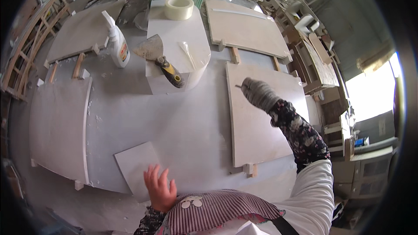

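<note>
My left hand (pixel 160 188) is bare, with its fingers spread, over the near edge of a small white board (pixel 136 162) on the table. Whether the fingertips touch that board I cannot tell. In a grey knitted glove, my right hand (pixel 259 94) is closed above a large pale panel (pixel 257 135) on the right. A short, thin dark tip (pixel 238 86) sticks out from its fingers; the glove hides the rest. Ahead, a putty knife (pixel 167 70) with a black and yellow handle lies across a white box-like block (pixel 163 30).
A roll of tape (pixel 179 8) and a clear plastic piece (pixel 187 54) sit on the block. A white spray bottle (pixel 116 43) stands left of it. More pale panels (pixel 58 126) rest on wooden supports around the grey table (pixel 191 135). Wooden shelving (pixel 320 61) stands at right.
</note>
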`<state>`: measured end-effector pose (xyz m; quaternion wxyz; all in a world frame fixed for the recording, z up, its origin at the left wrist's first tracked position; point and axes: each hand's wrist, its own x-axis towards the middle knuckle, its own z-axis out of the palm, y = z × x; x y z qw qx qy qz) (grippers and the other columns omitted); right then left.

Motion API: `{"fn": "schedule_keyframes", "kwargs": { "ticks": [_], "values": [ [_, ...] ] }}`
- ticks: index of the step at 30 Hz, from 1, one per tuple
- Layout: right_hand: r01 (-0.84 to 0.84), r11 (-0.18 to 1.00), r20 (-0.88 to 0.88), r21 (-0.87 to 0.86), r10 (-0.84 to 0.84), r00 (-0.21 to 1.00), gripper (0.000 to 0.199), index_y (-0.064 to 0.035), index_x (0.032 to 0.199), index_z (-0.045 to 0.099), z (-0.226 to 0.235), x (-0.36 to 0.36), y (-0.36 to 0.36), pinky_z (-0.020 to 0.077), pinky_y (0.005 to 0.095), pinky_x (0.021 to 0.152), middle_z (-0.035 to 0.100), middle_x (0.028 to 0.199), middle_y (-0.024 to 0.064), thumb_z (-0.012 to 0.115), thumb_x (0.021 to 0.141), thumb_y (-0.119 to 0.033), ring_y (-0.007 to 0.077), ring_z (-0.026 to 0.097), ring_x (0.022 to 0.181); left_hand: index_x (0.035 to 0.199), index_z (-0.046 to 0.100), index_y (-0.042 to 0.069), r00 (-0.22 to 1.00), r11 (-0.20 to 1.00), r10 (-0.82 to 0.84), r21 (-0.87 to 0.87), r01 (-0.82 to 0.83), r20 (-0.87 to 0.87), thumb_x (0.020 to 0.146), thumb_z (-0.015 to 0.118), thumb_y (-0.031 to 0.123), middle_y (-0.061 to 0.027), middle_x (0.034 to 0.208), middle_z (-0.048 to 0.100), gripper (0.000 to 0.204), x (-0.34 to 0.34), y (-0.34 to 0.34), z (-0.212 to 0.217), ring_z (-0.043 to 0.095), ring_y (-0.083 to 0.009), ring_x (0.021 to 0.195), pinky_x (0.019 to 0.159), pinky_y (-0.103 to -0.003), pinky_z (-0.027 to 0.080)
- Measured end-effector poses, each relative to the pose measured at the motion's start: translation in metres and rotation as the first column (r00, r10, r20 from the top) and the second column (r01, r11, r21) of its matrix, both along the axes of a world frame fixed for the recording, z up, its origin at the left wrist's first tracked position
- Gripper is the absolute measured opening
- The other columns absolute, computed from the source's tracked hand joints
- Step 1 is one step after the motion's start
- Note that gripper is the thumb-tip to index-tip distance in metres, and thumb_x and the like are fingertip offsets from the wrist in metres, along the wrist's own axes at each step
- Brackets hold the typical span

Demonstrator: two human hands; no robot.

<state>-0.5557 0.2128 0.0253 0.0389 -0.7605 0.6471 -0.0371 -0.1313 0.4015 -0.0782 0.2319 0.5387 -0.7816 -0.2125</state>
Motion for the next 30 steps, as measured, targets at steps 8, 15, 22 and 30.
{"fn": "schedule_keyframes", "kwargs": {
  "ticks": [8,15,22,30],
  "values": [
    [0.061,0.998,-0.111,0.033,-0.057,0.992,0.028,-0.0029,0.089,0.067,-0.056,-0.049,-0.136,0.0526,0.0509,0.071,0.068,0.078,0.0216,0.057,0.097,-0.028,0.0420,0.067,0.079,0.132,0.051,0.002,0.915,0.921,0.361,-0.223,-0.319,0.181,0.097,0.053,0.030,-0.0207,0.145,0.047,0.045,0.018,0.027,-0.039,0.039,-0.0464,0.140,0.115,-0.070,0.022],
    [-0.052,0.947,-0.573,0.316,0.234,0.786,0.031,-0.0010,0.097,0.071,-0.047,-0.030,-0.176,0.0566,0.0478,0.074,0.072,0.088,0.0193,0.053,0.099,-0.026,0.0379,0.071,0.084,0.132,0.051,0.003,0.887,0.895,0.431,-0.204,-0.397,0.164,0.095,0.056,0.021,-0.0209,0.145,0.047,0.042,0.021,-0.003,-0.036,0.038,-0.0467,0.141,0.116,-0.069,0.022],
    [-0.079,0.955,-0.581,0.285,0.237,0.779,0.031,-0.0003,0.100,0.072,-0.072,-0.051,-0.192,0.0579,0.0446,0.076,0.073,0.096,0.0193,0.050,0.099,-0.022,0.0361,0.072,0.090,0.128,0.052,0.002,0.908,0.900,0.413,-0.182,-0.397,0.065,0.097,0.053,0.017,-0.0214,0.140,0.051,0.035,0.013,0.000,-0.035,0.041,-0.0468,0.138,0.116,-0.068,0.022],
    [-0.010,0.941,-0.518,0.339,0.196,0.833,0.036,-0.0035,0.117,0.065,-0.071,-0.056,-0.195,0.0546,0.0480,0.084,0.071,0.103,0.0236,0.054,0.097,-0.030,0.0412,0.067,0.097,0.119,0.056,0.001,0.908,0.893,0.418,-0.191,-0.407,0.023,0.098,0.051,0.016,-0.0219,0.134,0.055,0.027,0.017,0.004,-0.042,0.046,-0.0446,0.135,0.115,-0.067,0.027]
  ]
}}
